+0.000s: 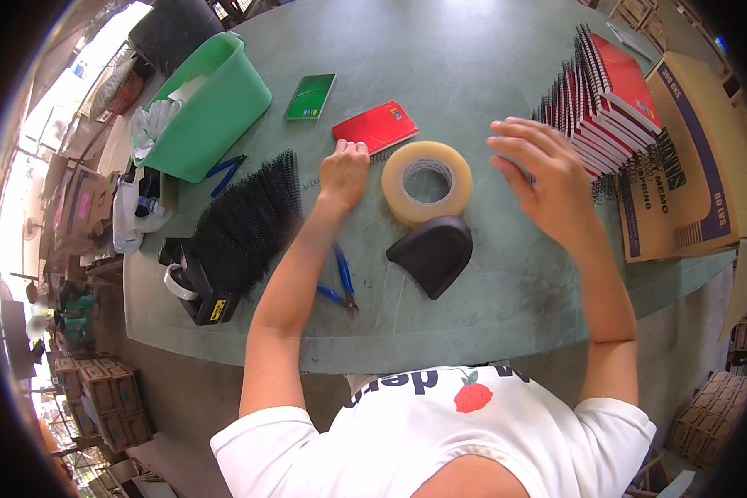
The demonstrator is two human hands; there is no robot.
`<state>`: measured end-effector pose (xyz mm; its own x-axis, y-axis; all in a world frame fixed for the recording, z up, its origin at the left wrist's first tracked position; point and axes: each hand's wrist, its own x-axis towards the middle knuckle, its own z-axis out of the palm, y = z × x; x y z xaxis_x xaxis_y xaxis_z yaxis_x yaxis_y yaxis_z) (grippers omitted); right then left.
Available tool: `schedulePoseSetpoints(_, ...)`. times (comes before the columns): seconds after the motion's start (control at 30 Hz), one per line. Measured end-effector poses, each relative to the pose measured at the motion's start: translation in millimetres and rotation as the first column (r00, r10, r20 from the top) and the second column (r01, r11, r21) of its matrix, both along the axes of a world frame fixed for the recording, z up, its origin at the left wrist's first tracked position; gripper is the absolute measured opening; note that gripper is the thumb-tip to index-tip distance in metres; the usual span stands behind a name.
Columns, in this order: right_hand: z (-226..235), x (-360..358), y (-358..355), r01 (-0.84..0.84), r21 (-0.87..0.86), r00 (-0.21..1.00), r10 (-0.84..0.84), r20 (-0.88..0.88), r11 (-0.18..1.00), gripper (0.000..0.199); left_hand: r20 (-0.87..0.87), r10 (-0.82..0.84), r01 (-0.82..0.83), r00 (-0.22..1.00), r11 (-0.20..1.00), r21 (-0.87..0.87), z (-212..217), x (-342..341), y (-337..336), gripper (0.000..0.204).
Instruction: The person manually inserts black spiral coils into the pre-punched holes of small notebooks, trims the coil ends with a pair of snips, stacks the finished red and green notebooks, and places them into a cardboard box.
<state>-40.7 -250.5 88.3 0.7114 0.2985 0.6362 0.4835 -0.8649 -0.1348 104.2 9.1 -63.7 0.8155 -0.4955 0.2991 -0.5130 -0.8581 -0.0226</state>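
Note:
A red notebook (378, 124) lies at the middle of the table. A thin black spiral wire (310, 183) runs along its near edge and sticks out to the left. My left hand (344, 174) is closed at the notebook's left corner, around the wire; its fingertips are partly hidden. My right hand (548, 178) is raised with fingers apart and holds nothing, between a large roll of clear tape (396, 195) and a stack of red spiral notebooks (618, 79). A black rounded pad-like piece (433, 256) touches the roll's near side.
A green notebook (310, 97) lies beyond my left hand. At left are a green bin (224, 108), a heap of black spiral wires (253, 207), a black tape dispenser (199, 282) and blue-handled pliers (228, 173). Blue-handled cutters (343, 270) lie near my left forearm. A cardboard box (693, 166) stands at right.

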Motion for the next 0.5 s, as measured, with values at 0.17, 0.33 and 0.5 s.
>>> schedulePoseSetpoints(0.17, -27, 30, 27, 0.006, 0.022, 0.979, -0.010, 0.201, 1.000, 0.017, -0.058, -0.158, 0.118, 0.986, 0.896, -0.428, 90, -44, -18, 0.027)
schedulePoseSetpoints(0.33, -63, 46, 54, -0.061, 0.195, 0.930, 0.127, -0.346, 0.979, 0.019, -0.043, -0.222, 0.146, 0.974, 0.761, -0.632, 101, -82, -21, 0.029)
schedulePoseSetpoints(0.5, -66, 45, 60, -0.039, 0.230, 0.929, 0.120, -0.351, 0.972, 0.022, -0.413, -0.234, -0.220, 0.880, 0.570, -0.792, 96, -105, 10, 0.029)
